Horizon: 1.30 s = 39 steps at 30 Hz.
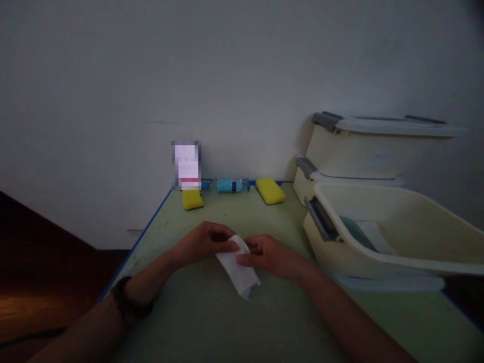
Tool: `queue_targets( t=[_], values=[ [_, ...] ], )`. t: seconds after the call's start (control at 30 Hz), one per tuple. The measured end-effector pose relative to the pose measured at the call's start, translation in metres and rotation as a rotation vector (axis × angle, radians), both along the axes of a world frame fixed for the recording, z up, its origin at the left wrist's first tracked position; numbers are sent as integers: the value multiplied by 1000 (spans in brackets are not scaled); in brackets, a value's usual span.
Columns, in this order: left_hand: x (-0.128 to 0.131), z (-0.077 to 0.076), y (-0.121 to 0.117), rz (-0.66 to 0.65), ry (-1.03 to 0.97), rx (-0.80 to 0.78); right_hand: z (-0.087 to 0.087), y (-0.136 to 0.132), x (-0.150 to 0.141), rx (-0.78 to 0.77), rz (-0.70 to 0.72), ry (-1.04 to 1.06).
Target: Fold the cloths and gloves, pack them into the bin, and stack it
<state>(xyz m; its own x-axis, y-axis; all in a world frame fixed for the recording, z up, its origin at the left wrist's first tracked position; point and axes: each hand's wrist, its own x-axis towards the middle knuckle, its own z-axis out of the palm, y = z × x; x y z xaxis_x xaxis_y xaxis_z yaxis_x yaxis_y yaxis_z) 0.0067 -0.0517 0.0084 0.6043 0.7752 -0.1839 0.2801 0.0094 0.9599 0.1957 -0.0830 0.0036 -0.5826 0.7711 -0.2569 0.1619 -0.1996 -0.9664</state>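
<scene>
Between my two hands is a thin, soft white piece (239,269) that looks like a folded tissue, its lower end hanging loose with ragged corners. My left hand (206,242) pinches its upper left edge between thumb and fingers. From the other side my right hand (264,256) grips it, the thumb lying across its front. Both hands are above the middle of the green tabletop (162,312). The fingertips behind the white piece are partly hidden.
A bottle (230,185) lies on its side by the wall, between two yellow sponges (269,191) (192,199). A blurred-out screen (187,165) leans behind the left sponge. On the right stand an open cream bin (351,257) holding white and green items, and stacked lidded bins (351,148).
</scene>
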Motion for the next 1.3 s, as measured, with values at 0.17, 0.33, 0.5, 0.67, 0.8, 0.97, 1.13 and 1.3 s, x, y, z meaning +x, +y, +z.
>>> queue_targets(
  t=[0.17,0.33,0.5,0.67,0.8,0.97,1.13,1.3],
  values=[
    [6,3,-5,52,-18,32,-2,-2,-4,21,-39,-52],
    [7,18,-12,145,-95,79,9,-10,-14,188,-222,-52],
    [27,51,-18,158,-159,186,48,-21,4,384,-315,-105],
    [61,88,-16,129,-298,286,94,-28,45,439,-406,-117],
    [86,105,-12,73,-290,306,113,-31,76,389,-376,-67],
    [111,122,-10,-29,-186,365,120,-36,102,368,-253,-50],
    [127,120,-6,-1,-150,455,122,-35,117,317,-326,34],
    [143,86,9,227,76,818,125,-26,141,254,-459,36]
  ],
)
